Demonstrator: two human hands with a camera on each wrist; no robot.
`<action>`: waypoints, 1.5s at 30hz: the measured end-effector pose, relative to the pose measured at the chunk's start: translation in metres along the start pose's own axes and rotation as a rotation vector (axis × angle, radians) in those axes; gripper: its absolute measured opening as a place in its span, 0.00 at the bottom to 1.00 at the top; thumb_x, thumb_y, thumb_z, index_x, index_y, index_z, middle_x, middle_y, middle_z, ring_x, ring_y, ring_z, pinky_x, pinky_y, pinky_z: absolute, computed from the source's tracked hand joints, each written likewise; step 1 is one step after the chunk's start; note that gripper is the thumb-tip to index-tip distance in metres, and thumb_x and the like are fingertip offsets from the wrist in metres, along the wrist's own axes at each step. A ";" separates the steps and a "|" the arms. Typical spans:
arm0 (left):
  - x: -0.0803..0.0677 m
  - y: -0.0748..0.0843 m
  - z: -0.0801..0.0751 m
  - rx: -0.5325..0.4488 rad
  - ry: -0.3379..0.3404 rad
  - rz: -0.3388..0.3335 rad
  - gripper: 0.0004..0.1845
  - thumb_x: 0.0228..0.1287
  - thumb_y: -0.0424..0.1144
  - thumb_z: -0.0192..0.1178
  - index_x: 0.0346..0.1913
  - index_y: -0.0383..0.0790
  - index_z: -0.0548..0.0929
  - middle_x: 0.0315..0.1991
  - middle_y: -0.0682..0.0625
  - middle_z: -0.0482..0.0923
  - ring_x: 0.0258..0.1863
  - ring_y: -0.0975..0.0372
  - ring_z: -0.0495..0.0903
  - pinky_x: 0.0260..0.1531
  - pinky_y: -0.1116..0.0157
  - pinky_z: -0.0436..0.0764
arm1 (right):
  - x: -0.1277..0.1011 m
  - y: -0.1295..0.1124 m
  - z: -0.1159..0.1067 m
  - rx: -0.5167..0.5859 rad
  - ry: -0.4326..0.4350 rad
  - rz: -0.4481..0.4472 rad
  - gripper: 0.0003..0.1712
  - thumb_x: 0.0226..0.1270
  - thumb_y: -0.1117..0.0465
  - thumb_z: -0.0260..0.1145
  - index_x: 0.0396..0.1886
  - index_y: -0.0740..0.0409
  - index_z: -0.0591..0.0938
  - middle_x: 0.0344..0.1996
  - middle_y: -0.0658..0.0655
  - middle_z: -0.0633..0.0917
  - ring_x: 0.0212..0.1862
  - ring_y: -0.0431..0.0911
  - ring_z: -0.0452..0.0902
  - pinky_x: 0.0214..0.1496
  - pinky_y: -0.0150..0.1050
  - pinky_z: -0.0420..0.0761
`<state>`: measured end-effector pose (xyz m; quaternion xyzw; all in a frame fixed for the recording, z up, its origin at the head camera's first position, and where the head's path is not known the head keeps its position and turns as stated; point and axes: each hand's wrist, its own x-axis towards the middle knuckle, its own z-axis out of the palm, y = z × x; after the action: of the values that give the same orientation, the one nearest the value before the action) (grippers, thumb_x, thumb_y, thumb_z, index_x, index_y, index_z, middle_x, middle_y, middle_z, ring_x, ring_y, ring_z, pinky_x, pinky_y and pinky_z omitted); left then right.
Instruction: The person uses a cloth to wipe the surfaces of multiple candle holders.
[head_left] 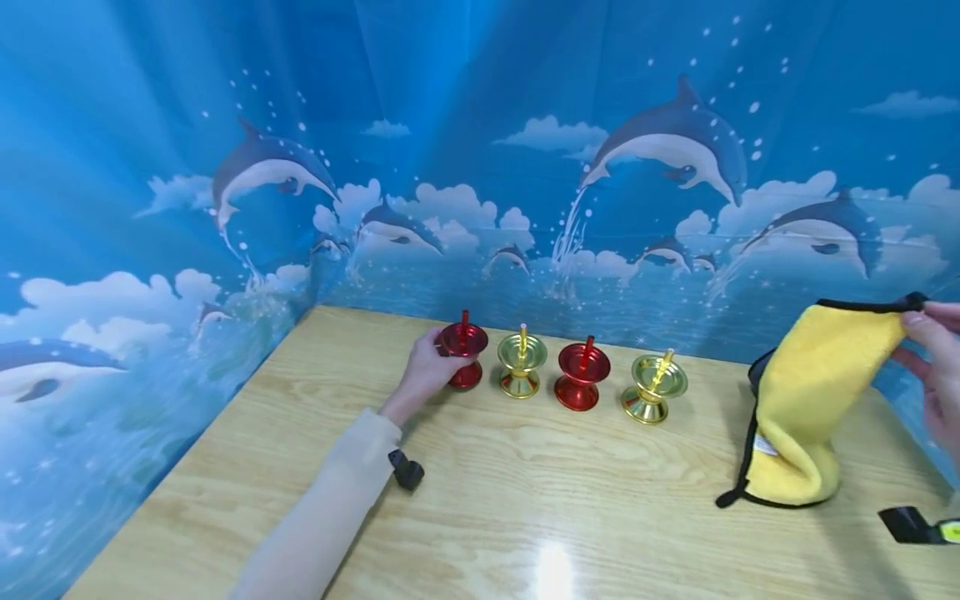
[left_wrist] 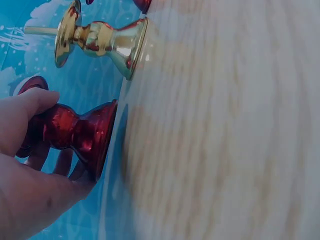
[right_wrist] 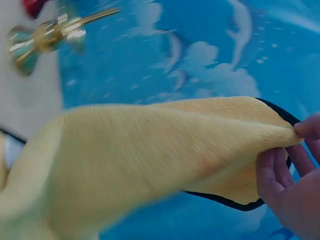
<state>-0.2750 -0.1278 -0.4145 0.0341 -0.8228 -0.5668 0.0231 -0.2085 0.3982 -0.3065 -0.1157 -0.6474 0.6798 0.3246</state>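
My left hand (head_left: 432,360) grips a shiny red candle holder (head_left: 466,372) at the left end of a row, thumb and fingers around its upper part in the left wrist view. At the right, my right hand (head_left: 937,367) pinches the upper corner of a yellow cloth (head_left: 832,375) with black edging. The cloth hangs down in folds, its lower part close over the table. Beside the left hand stands a gold candle holder (head_left: 519,382), then a second red candle holder (head_left: 577,392) and another gold candle holder (head_left: 647,404), all upright with a spike on top.
The row stands toward the back of a light wood table (head_left: 480,500). Right behind it hangs a blue backdrop (head_left: 465,167) printed with dolphins and clouds, which also runs along the left side. Black wrist-camera mounts (head_left: 406,470) sit at both wrists.
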 end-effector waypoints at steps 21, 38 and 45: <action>-0.001 -0.004 -0.005 0.024 -0.115 -0.039 0.33 0.58 0.36 0.73 0.66 0.36 0.73 0.65 0.37 0.76 0.67 0.45 0.75 0.69 0.47 0.73 | -0.056 0.077 -0.042 -1.296 -0.881 -0.209 0.15 0.62 0.55 0.75 0.39 0.62 0.84 0.33 0.55 0.85 0.32 0.47 0.81 0.30 0.39 0.79; -0.004 -0.011 -0.011 0.014 -0.148 -0.033 0.31 0.60 0.36 0.71 0.66 0.37 0.73 0.65 0.38 0.76 0.67 0.44 0.76 0.68 0.46 0.74 | -0.042 0.088 -0.032 -1.306 -0.892 -0.277 0.26 0.54 0.50 0.80 0.41 0.67 0.84 0.31 0.57 0.84 0.33 0.48 0.76 0.32 0.43 0.74; 0.000 -0.011 -0.015 0.036 -0.156 -0.027 0.30 0.61 0.36 0.71 0.65 0.38 0.73 0.65 0.38 0.75 0.67 0.43 0.75 0.67 0.46 0.75 | -0.034 0.089 -0.031 -1.331 -0.884 -0.195 0.28 0.56 0.50 0.78 0.43 0.70 0.84 0.31 0.58 0.83 0.32 0.48 0.74 0.31 0.41 0.71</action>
<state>-0.2731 -0.1454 -0.4198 0.0014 -0.8317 -0.5531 -0.0492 -0.1903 0.4071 -0.4048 0.0521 -0.9925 0.1027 -0.0408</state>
